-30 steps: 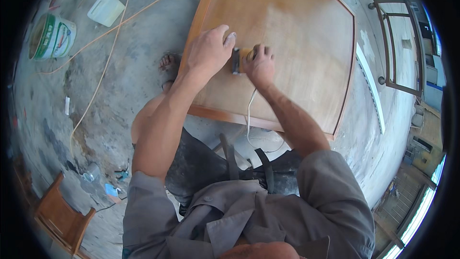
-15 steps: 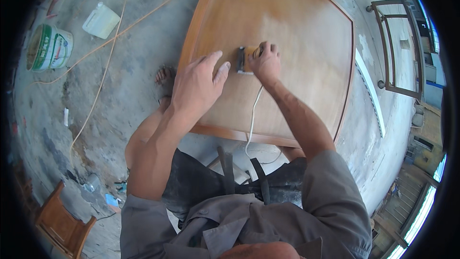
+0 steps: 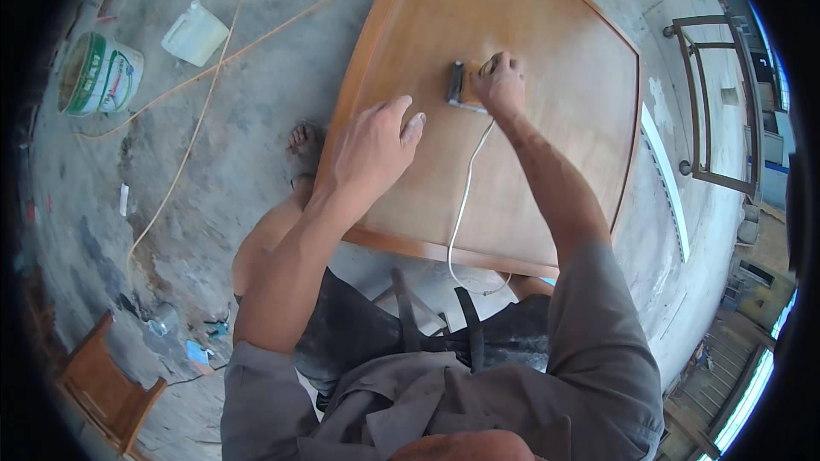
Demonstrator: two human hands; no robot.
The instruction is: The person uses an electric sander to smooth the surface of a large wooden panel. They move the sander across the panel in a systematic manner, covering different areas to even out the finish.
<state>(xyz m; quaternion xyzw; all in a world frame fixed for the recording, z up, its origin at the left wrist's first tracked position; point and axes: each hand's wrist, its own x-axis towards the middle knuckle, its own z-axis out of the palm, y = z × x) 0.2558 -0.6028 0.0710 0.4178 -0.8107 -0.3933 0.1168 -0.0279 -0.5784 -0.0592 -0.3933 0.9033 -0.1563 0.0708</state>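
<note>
At eleven o'clock your left hand (image 3: 373, 147) is loose, holding nothing; farther, between twelve and one, your right hand (image 3: 502, 88) grasps the sander (image 3: 471, 94) on the panel (image 3: 547, 162); it's likely rigid, fairly light and prone to buzz, best held by its top; beyond, at ten, a bucket (image 3: 118, 81)

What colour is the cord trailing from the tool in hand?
White; the cord shows best in the head view.

Right hand (image 3: 504, 92) on yellow sander (image 3: 471, 87), wooden panel (image 3: 436, 21), white cord (image 3: 465, 192)
</note>
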